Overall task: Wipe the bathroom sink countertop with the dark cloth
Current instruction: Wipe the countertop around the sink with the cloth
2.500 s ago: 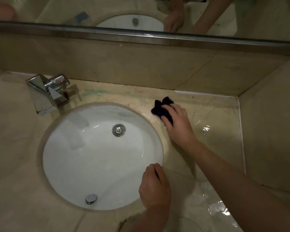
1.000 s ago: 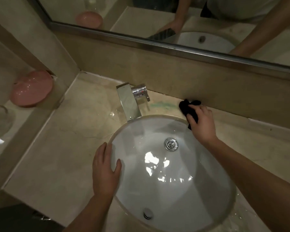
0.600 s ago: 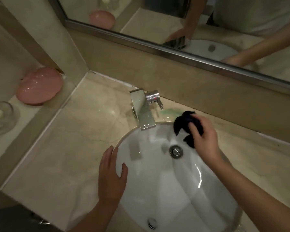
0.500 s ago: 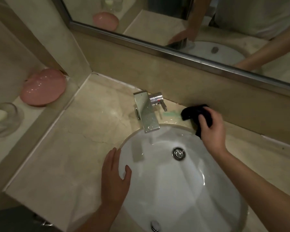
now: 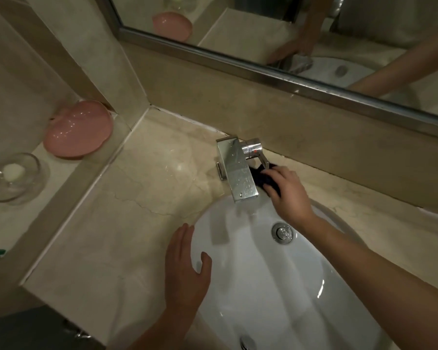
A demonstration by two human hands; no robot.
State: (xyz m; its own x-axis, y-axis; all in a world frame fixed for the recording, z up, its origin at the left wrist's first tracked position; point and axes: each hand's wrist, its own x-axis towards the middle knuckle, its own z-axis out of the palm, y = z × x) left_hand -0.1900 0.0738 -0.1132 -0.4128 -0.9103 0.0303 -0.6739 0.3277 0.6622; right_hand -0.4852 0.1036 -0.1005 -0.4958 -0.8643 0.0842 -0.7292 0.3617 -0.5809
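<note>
The dark cloth (image 5: 263,180) is bunched on the beige marble countertop (image 5: 147,198) just right of the chrome faucet (image 5: 238,170), under its lever. My right hand (image 5: 290,195) grips the cloth and presses it against the counter beside the faucet base; most of the cloth is hidden under my fingers. My left hand (image 5: 186,271) lies flat with straight fingers on the left rim of the white sink basin (image 5: 276,286), thumb over the bowl's edge.
A pink dish (image 5: 77,130) and a glass bowl (image 5: 15,176) holding a white soap stand on a lower ledge at the left. A mirror (image 5: 288,34) with a metal frame runs along the back wall above the backsplash. The sink drain (image 5: 281,233) lies mid-bowl.
My right hand has slid the cloth left along the back of the counter, from the right of the basin up against the faucet. My left hand shifted from the basin's front-right rim to its left rim.
</note>
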